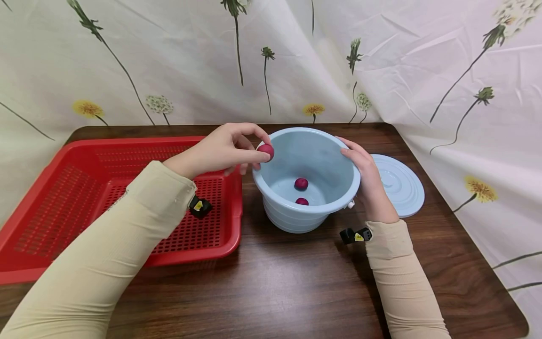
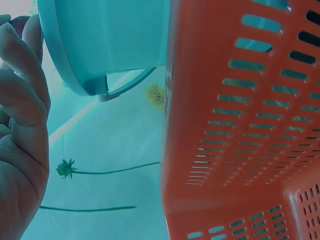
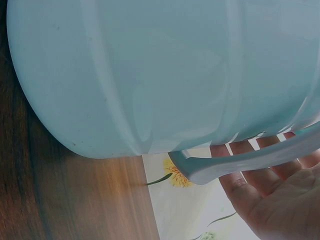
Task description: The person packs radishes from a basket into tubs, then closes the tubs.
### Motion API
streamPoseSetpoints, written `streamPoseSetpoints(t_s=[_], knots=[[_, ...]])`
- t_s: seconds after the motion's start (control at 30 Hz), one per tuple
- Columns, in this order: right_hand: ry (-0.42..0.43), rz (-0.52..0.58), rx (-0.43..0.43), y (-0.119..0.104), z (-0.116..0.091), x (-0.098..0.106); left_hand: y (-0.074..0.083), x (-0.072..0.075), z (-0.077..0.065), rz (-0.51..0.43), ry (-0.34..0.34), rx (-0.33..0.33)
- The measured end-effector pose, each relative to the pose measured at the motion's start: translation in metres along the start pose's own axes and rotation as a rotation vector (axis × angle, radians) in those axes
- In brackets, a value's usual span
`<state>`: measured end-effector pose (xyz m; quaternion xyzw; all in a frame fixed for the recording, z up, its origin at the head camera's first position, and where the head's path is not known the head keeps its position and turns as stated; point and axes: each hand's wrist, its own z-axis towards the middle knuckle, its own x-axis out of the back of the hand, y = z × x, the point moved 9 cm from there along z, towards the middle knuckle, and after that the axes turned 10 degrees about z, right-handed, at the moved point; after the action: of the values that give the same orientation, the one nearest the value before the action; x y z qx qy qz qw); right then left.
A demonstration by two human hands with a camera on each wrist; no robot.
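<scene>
My left hand [image 1: 224,148] pinches a small dark red ball [image 1: 266,151] between thumb and fingertips, at the left rim of a light blue bucket [image 1: 283,217]. In the left wrist view, the ball [image 2: 19,25] is partly hidden by the fingers. Two more dark red balls, a farther one [image 1: 301,183] and a nearer one [image 1: 302,201], lie on the bucket's bottom. My right hand [image 1: 368,176] grips the bucket's right side at the rim. In the right wrist view, its fingers reach past the bucket's pale handle [image 3: 240,162] to the wall.
A red perforated basket [image 1: 237,202] stands left of the bucket, partly hidden under the left forearm. To the right, a round light blue lid [image 1: 404,188] lies on the dark wooden table [image 1: 271,287]. Behind hangs a white flower-patterned cloth [image 1: 190,56].
</scene>
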<state>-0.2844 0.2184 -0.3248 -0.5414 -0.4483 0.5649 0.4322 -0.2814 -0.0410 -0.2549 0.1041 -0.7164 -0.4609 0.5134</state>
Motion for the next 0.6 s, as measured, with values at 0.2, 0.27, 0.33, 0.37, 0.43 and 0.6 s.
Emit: streamPoseSetpoints(t_s=[0.2, 0.27, 0.33, 0.37, 0.43, 0.6], knots=[[-0.003, 0.0, 0.004, 0.0, 0.0, 0.0, 0.004, -0.004, 0.002, 0.0, -0.012, -0.006], [-0.004, 0.001, 0.005, 0.0, 0.0, 0.0, 0.005, -0.005, 0.004, 0.003, -0.013, -0.008], [-0.006, 0.004, 0.006, 0.0, -0.001, 0.0, 0.006, -0.006, 0.005, 0.005, -0.014, -0.007], [-0.007, 0.007, 0.007, 0.0, -0.001, 0.0, 0.006, -0.007, 0.005, 0.005, -0.015, -0.007], [-0.009, 0.007, 0.007, 0.0, -0.001, 0.0, 0.007, -0.008, 0.006, 0.008, -0.019, -0.004], [-0.006, 0.0, 0.005, 0.0, -0.001, 0.0, 0.008, -0.012, 0.009, 0.039, -0.033, 0.001]])
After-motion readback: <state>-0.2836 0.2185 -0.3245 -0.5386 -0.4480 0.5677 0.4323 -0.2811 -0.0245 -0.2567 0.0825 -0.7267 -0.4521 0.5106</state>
